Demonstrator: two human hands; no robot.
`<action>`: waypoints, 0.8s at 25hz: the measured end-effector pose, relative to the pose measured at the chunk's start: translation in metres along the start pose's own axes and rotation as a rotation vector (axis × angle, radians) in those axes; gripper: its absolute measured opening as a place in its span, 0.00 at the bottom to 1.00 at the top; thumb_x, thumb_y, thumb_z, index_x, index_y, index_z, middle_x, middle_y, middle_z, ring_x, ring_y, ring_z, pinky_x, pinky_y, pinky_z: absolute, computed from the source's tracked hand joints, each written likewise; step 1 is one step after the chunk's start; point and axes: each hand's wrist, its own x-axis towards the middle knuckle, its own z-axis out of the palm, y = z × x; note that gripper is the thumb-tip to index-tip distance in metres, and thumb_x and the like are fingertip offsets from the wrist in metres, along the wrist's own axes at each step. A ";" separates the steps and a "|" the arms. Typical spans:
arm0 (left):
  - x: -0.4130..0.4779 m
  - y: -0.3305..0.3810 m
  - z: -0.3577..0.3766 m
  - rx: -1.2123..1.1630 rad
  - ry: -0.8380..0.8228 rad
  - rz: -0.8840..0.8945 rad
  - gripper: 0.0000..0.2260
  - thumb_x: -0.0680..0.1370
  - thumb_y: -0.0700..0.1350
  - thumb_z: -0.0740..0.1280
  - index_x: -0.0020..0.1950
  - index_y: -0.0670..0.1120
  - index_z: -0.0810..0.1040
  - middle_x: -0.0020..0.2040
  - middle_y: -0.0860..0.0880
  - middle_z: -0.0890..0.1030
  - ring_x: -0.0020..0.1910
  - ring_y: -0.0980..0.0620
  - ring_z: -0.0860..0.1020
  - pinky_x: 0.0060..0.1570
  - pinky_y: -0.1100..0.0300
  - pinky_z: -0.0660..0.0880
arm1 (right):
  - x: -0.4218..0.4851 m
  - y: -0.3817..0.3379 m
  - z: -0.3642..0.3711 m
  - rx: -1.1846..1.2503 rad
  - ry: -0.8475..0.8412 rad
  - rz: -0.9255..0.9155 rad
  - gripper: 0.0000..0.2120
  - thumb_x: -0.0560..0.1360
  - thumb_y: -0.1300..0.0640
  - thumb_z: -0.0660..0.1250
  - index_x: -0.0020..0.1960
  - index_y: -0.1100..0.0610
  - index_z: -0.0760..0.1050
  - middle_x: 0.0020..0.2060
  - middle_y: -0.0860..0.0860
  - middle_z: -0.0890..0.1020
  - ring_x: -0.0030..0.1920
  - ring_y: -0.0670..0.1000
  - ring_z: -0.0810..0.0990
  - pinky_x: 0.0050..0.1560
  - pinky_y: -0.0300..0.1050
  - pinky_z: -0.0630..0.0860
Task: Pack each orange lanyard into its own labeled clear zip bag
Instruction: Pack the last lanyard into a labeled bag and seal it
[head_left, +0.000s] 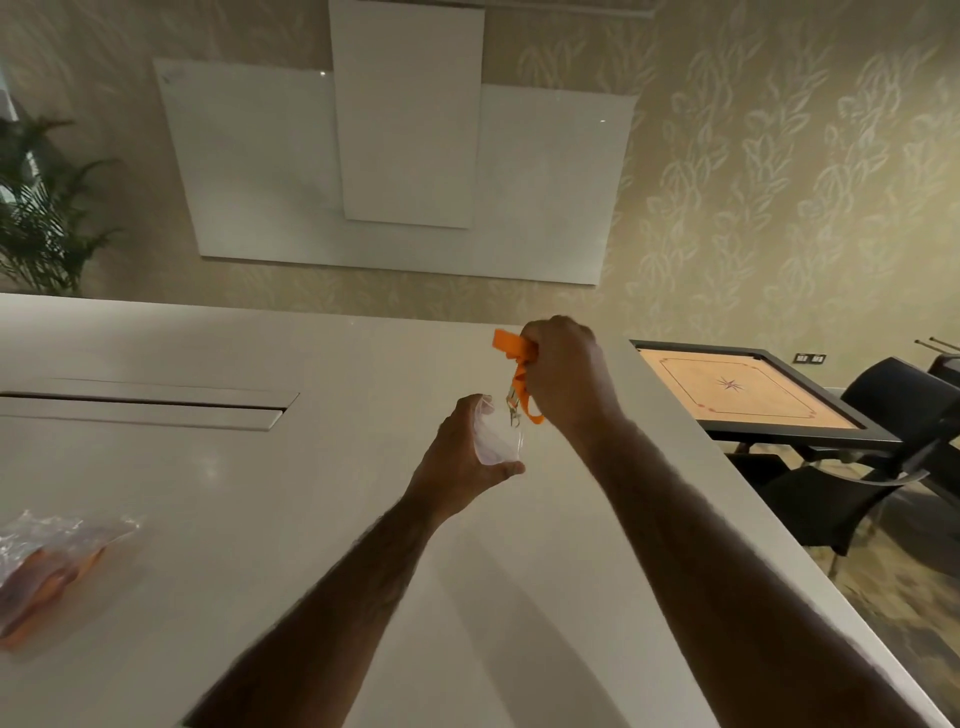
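My right hand (563, 371) is closed around a bunched orange lanyard (511, 345), held above the table. Its metal clip (513, 408) dangles down over the mouth of a small clear zip bag (496, 439). My left hand (467, 452) grips that bag from the left side, holding its top apart, just below and left of my right hand. The clip's tip sits at the bag's opening. Any label on the bag is too faint to see.
Several clear bags with orange lanyards inside (49, 569) lie at the left edge of the white table (291, 519). A recessed slot (145, 408) runs across the table's left. A carrom board (748, 395) and dark chairs (862, 467) stand beyond the right edge.
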 end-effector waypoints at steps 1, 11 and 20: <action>0.001 0.002 0.000 0.013 0.006 0.010 0.41 0.61 0.67 0.77 0.67 0.60 0.61 0.65 0.57 0.74 0.62 0.53 0.75 0.60 0.55 0.78 | -0.005 0.000 0.008 -0.005 -0.013 -0.023 0.05 0.76 0.67 0.66 0.44 0.61 0.80 0.41 0.52 0.76 0.34 0.49 0.74 0.32 0.37 0.69; 0.003 0.022 -0.012 0.004 0.012 0.122 0.21 0.70 0.58 0.74 0.54 0.72 0.66 0.46 0.70 0.77 0.48 0.66 0.79 0.38 0.75 0.74 | 0.002 0.000 0.036 -0.091 -0.432 0.170 0.08 0.77 0.58 0.67 0.40 0.59 0.74 0.31 0.49 0.75 0.39 0.51 0.79 0.40 0.43 0.74; -0.002 0.021 -0.014 -0.042 -0.025 0.056 0.32 0.68 0.56 0.77 0.68 0.51 0.67 0.58 0.55 0.79 0.55 0.53 0.80 0.51 0.48 0.82 | 0.000 -0.003 0.031 -0.021 -0.467 0.197 0.11 0.74 0.56 0.70 0.50 0.57 0.70 0.38 0.50 0.76 0.40 0.50 0.78 0.31 0.39 0.68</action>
